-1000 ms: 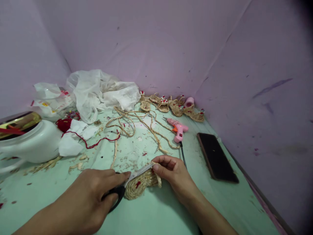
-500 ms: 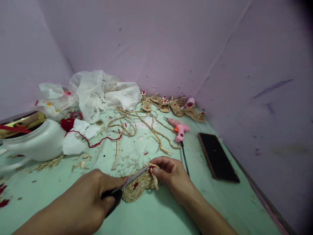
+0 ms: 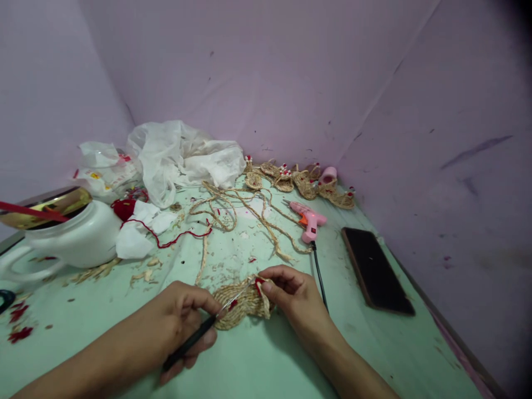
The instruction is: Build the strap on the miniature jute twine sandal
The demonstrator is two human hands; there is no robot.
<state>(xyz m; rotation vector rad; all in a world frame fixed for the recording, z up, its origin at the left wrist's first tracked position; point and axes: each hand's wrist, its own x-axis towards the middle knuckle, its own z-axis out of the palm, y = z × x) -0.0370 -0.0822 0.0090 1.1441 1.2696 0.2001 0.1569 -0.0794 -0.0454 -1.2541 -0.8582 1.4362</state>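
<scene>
My left hand is closed on a pair of scissors with black handles. Their blades lie over a braided straw piece shaped like a small slipper sole, tips close to its upper right end. Between the thumb and fingers of my right hand, that same end is pinched, where a red bit and a pale straw strand show. A second red patch on the straw piece is partly covered by the blades. My right fingertips are partly hidden behind the straw.
Loose braided cord and red yarn lie beyond my hands. A pink glue gun with a black cable and a phone are at right. Several small straw slippers line the wall; a white pot and plastic bag stand left.
My left hand has turned the scissors, so the handles now appear edge-on and the hand has opened out somewhat around them. My right hand keeps its pinch. The whole view has shifted slightly.
</scene>
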